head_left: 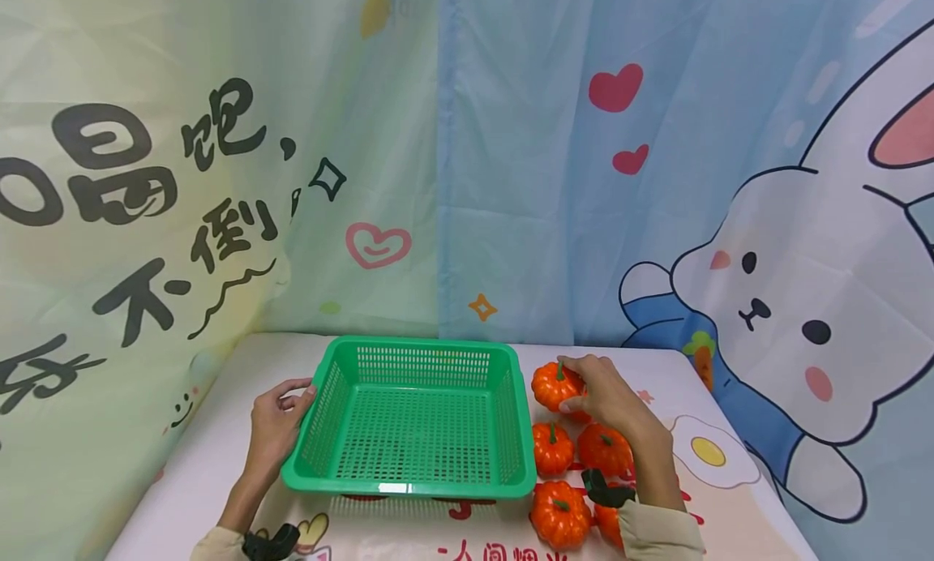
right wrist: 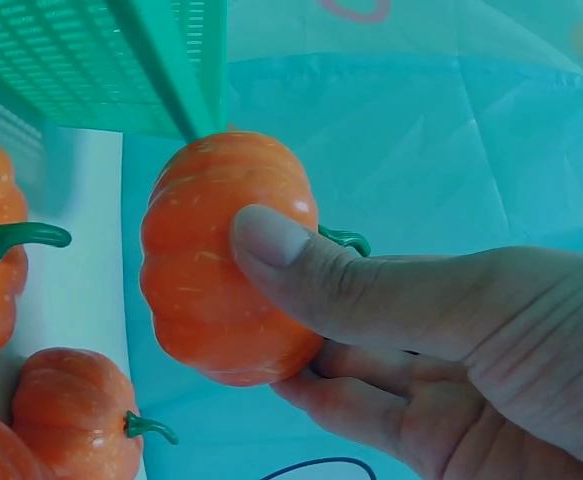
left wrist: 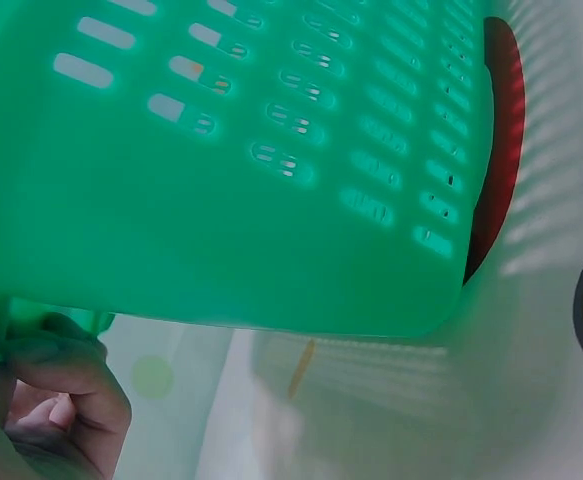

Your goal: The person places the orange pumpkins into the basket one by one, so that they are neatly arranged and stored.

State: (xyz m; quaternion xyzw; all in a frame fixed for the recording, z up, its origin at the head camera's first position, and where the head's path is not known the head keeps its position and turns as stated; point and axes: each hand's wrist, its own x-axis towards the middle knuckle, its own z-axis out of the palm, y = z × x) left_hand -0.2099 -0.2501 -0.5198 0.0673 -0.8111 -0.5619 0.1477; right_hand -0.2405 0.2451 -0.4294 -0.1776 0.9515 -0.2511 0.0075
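Orange and glossy, the nearest pumpkin (head_left: 560, 515) sits on the printed cloth (head_left: 394, 537) just beside the basket's near right corner, with another partly hidden behind the black band (head_left: 608, 490) at the person's right wrist. Beyond these lie two more, a brighter one (head_left: 552, 449) close to the basket wall and a redder one (head_left: 605, 450) to its right; the cluster seems gathered on this side so that the right arm can reach it without crossing over. The green basket (head_left: 409, 490) stands squarely in front of the person, its perforated floor facing up, probably centred so that both hands can get at it. At its left rim the left hand (head_left: 279, 421) has its fingers curled in, pinching the edge (the left wrist view shows the knuckles bent just below it), which looks like a steadying hold. Farther off, near the far right corner, the right hand (head_left: 613, 395) is clamped on a pumpkin (head_left: 553, 387), thumb across one side and fingers beneath; gripping the ribbed body rather than the stem likely gives a firmer hold. That pumpkin is outside the basket, near its rim, with another partly visible under the hand. Behind everything hangs the pale curtain (head_left: 511, 180).
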